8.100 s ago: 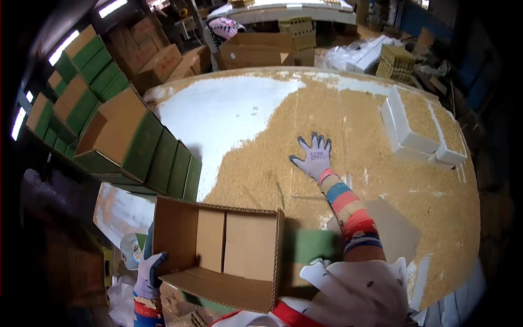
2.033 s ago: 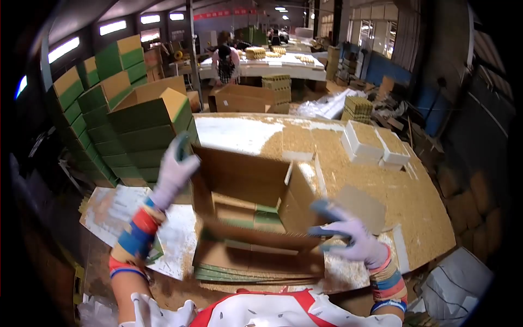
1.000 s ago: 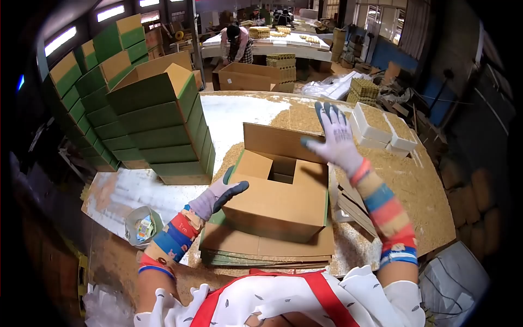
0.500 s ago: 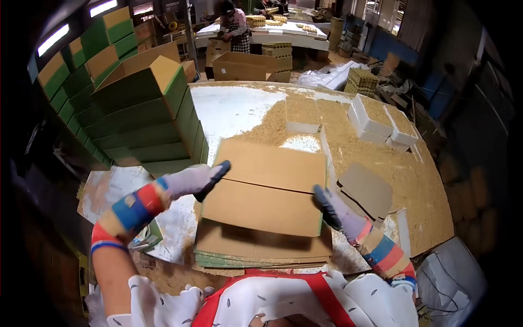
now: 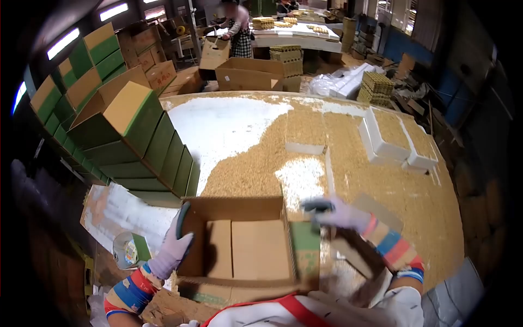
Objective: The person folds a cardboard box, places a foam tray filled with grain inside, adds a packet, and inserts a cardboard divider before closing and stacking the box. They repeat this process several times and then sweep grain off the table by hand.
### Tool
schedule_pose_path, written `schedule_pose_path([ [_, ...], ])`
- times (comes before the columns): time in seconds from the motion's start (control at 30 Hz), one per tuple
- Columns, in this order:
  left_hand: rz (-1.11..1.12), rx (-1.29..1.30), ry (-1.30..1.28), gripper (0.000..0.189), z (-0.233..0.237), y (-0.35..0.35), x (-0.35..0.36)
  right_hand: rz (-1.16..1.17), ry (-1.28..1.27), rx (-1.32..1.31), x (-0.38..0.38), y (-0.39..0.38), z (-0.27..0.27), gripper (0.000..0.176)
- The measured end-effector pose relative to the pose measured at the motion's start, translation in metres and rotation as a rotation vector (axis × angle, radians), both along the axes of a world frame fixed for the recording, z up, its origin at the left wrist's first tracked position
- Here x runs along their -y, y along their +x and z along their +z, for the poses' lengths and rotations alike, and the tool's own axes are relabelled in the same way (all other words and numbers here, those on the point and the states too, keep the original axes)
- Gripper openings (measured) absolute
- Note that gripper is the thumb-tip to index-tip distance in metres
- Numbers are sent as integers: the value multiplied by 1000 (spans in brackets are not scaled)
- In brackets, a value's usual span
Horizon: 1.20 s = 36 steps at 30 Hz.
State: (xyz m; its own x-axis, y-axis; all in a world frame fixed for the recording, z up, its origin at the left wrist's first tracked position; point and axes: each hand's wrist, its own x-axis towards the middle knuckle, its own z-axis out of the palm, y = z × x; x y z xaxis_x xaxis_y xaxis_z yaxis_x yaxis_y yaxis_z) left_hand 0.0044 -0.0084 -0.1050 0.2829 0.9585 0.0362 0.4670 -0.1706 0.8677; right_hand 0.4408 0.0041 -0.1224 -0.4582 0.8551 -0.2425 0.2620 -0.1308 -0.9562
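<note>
An open cardboard box (image 5: pixel 245 253), brown inside and green outside, sits close to my chest with its opening facing me and its closed bottom flaps visible. My left hand (image 5: pixel 173 248), in a grey glove, grips the box's left wall, thumb over the rim. My right hand (image 5: pixel 339 213), gloved and blurred, holds the box at its upper right corner, beside the green side flap (image 5: pixel 305 245). Both forearms wear striped sleeves.
Yellow granules and white patches cover the table (image 5: pixel 256 158). Stacked green boxes (image 5: pixel 139 147) lean at the left, and white trays (image 5: pixel 389 141) lie at the right. A small bowl (image 5: pixel 126 250) sits lower left. Far behind, a person (image 5: pixel 238 24) stands near brown cartons (image 5: pixel 248 76).
Half a second ago the box lay with its closed flaps up on the flat stack. It is now turned over, open toward me and nearer my body, both hands on its walls.
</note>
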Motion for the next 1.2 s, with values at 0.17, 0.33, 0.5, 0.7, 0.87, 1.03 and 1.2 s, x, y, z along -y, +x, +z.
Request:
schedule_pose_path([
  [0.17, 302, -10, -119, 66, -1, -5, 18, -200, 637, 934, -250, 42, -139, 65],
  [0.33, 323, -81, -82, 69, 14, -1, 16, -409, 582, 1240, -290, -13, -158, 58],
  [0.5, 333, -117, -72, 71, 5, -6, 15, 121, 389, 855, -203, -17, -129, 74],
  [0.7, 321, -98, -54, 64, -4, -5, 14, -615, 297, 863, -187, 47, -188, 88],
  [0.87, 335, -31, -38, 62, -10, -13, 18, -684, -159, 204, -163, 27, -166, 82],
  [1.03, 282, 30, 19, 63, -9, -7, 16, -781, 122, 214, -146, 18, -192, 74],
  [1.2, 102, -64, 54, 69, 0, 5, 14, -785, 143, -233, -177, 49, -216, 78],
])
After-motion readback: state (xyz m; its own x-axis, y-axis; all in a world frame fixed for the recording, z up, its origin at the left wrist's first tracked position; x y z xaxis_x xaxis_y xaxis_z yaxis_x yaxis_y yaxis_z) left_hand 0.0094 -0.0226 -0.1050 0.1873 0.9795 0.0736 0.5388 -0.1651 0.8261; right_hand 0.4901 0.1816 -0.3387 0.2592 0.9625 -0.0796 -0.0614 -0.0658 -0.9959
